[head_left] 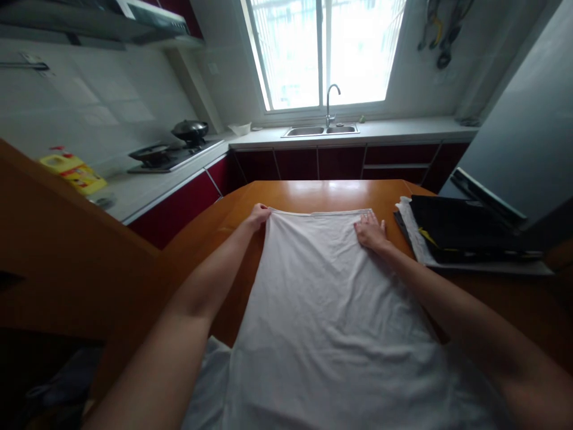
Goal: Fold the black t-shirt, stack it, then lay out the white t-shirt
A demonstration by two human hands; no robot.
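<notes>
A white T-shirt (322, 310) lies spread over the wooden table (331, 191), its hem toward the far side and one sleeve showing at the lower left. My left hand (258, 216) pinches the far left corner of the hem. At the far right corner, my right hand (371, 232) rests flat on the cloth with its fingers stretched out. Wrinkles run across the middle of the shirt. Its near end goes out of view at the bottom.
Folded dark clothes (461, 227) are stacked on the table's right side, near a grey refrigerator (514, 119). Beyond the table are a sink (307, 131) and a counter. At left stand a stove (179, 156) with pans and a yellow jug (74, 170).
</notes>
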